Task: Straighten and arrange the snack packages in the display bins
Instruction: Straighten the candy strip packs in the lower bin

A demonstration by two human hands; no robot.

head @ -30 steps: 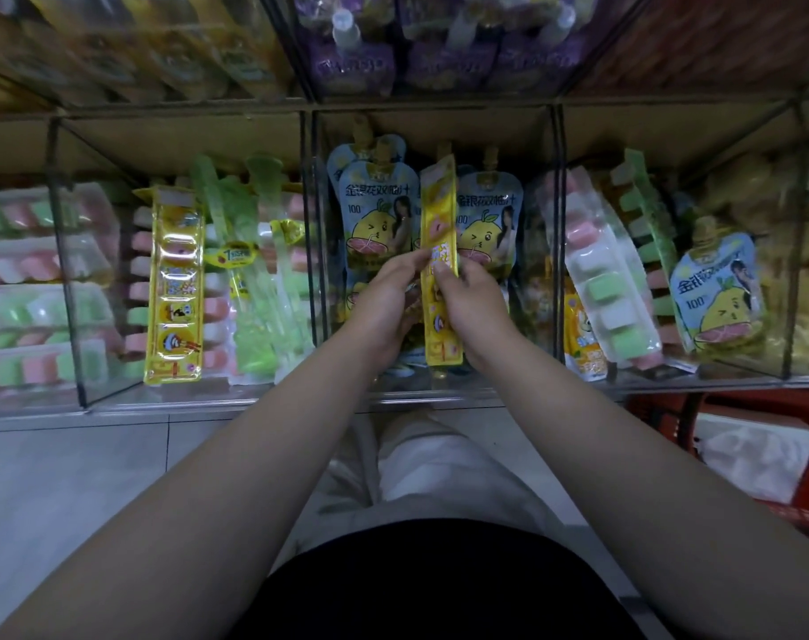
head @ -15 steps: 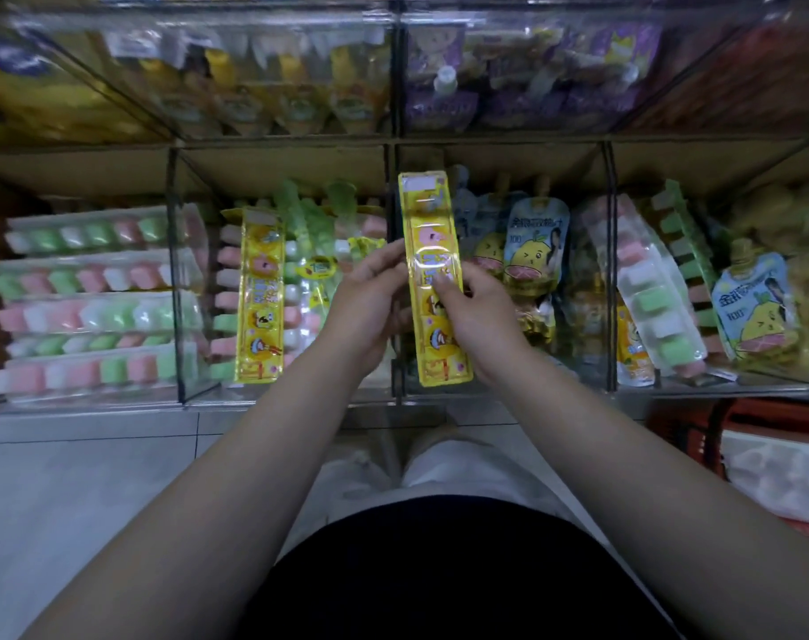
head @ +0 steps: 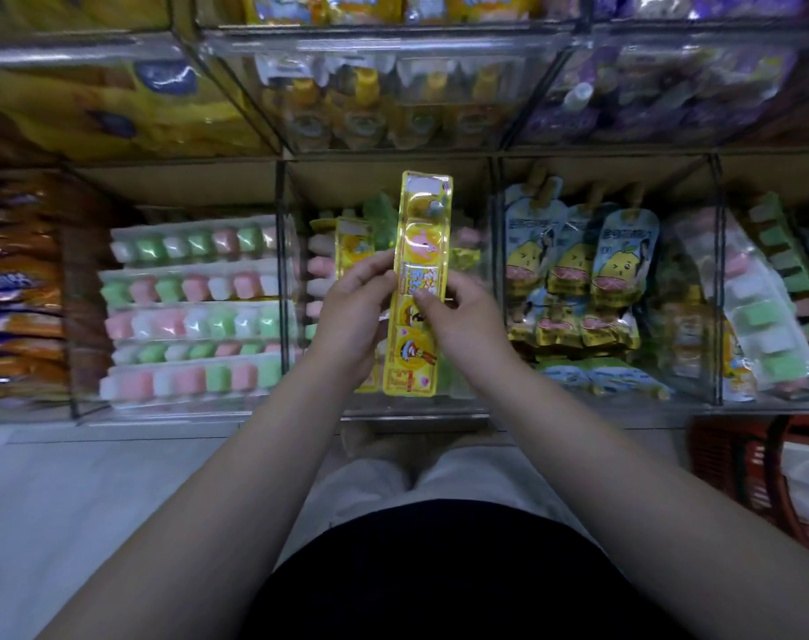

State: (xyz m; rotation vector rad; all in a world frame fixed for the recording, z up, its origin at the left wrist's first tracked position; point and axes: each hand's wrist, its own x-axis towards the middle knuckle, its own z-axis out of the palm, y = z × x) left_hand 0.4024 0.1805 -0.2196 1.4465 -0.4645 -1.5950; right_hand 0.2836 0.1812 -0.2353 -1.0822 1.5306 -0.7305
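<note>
While both hands meet in front of the middle bin [head: 384, 408], a long yellow strip pack [head: 418, 288] stands upright between them. The left hand [head: 351, 316] grips the pack's left edge, fingers curled behind it and thumb on the front. The right hand [head: 462, 311] pinches the right edge about halfway up, its thumb [head: 428, 300] pressed on the printed face. The pack's top reaches above the hands, up to the cardboard back wall of the bin; its lower end hangs level with the wrists, just above the bin's front lip.

Behind the pack, in the same bin, a second yellow strip [head: 354, 242] leans upright, partly hidden by the left hand, with green sachets [head: 379, 219] beside it and pink and white pieces at its left. Left of the pack, the neighbouring bin holds trays of pastel cubes [head: 194, 307] stacked in horizontal rows. Right of the pack, the next bin carries spouted pouches [head: 578, 270] printed with a yellow fruit, standing in a row. Farther right, more cube trays [head: 762, 311] lean at an angle. Above the pack, an upper row of clear bins shows blurred bottles [head: 365, 108]. Below and right of the pack, a red basket [head: 739, 459] sits on the floor.
</note>
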